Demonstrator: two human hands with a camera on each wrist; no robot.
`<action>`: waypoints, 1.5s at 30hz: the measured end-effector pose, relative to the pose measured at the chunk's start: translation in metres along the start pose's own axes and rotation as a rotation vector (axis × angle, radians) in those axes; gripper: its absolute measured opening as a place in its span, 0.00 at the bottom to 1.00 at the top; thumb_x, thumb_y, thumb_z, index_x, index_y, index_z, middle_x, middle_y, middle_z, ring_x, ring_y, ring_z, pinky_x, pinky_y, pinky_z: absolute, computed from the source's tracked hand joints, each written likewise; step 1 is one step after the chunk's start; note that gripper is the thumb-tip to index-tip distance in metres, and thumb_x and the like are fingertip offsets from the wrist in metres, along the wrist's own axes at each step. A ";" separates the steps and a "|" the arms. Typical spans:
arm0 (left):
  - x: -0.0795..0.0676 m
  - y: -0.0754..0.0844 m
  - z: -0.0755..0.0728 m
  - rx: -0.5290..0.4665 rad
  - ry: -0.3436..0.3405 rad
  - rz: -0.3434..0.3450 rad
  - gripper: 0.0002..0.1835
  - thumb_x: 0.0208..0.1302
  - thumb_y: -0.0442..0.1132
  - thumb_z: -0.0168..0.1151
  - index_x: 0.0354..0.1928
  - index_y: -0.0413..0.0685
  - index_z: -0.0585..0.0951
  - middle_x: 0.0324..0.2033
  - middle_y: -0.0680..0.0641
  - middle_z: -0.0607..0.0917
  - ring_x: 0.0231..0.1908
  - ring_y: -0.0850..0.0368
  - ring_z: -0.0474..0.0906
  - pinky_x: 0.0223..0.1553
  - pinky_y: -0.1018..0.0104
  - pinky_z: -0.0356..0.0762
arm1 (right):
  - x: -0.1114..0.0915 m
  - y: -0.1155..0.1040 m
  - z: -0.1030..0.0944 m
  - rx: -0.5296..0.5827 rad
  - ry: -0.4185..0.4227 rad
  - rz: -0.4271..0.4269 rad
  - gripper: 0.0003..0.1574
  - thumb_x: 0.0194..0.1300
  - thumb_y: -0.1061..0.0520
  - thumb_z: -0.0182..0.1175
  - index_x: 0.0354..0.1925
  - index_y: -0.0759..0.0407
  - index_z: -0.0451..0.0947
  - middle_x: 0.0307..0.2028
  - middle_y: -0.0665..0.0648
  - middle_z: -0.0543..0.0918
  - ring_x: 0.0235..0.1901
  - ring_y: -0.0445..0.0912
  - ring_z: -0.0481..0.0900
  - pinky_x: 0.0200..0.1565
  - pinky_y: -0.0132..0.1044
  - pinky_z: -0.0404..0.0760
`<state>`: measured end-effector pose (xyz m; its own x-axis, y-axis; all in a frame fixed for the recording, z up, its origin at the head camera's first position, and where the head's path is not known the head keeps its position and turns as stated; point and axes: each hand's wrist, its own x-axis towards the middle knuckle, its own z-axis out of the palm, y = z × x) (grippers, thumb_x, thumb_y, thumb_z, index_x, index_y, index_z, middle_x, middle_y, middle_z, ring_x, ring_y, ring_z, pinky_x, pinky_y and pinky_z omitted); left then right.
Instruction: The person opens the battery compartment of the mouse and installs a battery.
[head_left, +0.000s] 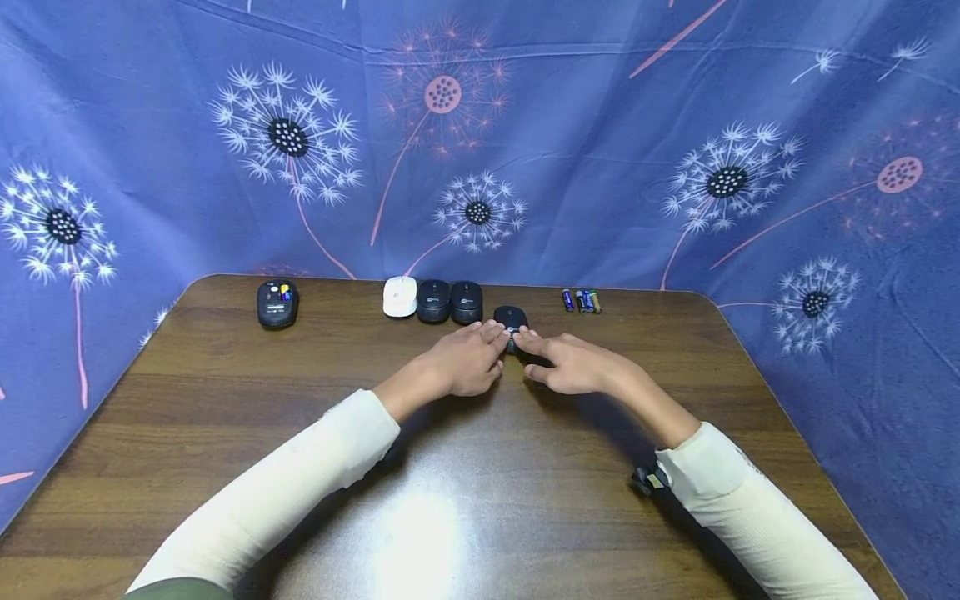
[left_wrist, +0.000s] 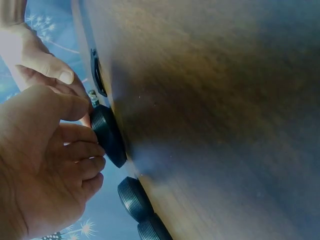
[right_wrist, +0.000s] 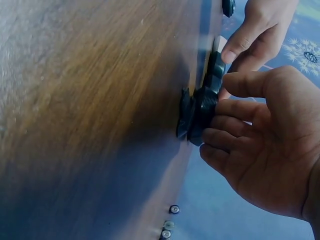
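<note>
A black computer mouse point(head_left: 511, 317) lies on the table between my hands. The fingertips of my left hand point(head_left: 468, 358) touch its near left part, fingers mostly straight. From the other side, my right hand point(head_left: 573, 364) reaches in with its fingertips on the same mouse, the thumb held apart below. The right wrist view shows this mouse point(right_wrist: 204, 107) with the fingertips at its upper side. Beside it stands a thin, curved black piece point(right_wrist: 184, 115), also seen in the left wrist view. My fingers cover the mouse's near end in the head view.
Left of my hands, a white mouse point(head_left: 400, 297) and two black mice point(head_left: 450, 302) sit in a row. Farther left lies an upturned black mouse point(head_left: 277, 303) with its underside showing. Several small batteries point(head_left: 583, 301) lie near the back edge, right. A patterned blue cloth point(head_left: 600, 150) hangs behind.
</note>
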<state>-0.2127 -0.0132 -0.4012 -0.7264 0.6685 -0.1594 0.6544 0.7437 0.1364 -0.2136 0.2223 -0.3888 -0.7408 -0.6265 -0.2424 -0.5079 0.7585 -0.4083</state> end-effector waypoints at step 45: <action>-0.006 -0.014 0.011 -0.279 0.335 0.069 0.22 0.80 0.38 0.67 0.69 0.34 0.83 0.62 0.36 0.91 0.63 0.41 0.89 0.71 0.45 0.90 | -0.013 0.024 -0.004 0.258 0.234 -0.002 0.28 0.84 0.51 0.66 0.75 0.57 0.83 0.70 0.63 0.87 0.64 0.54 0.89 0.68 0.60 0.91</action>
<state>-0.2154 -0.0274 -0.4129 -0.7410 0.6474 0.1785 0.6555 0.6395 0.4017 -0.2181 0.2493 -0.3916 -0.8359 -0.5470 -0.0453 -0.4034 0.6682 -0.6252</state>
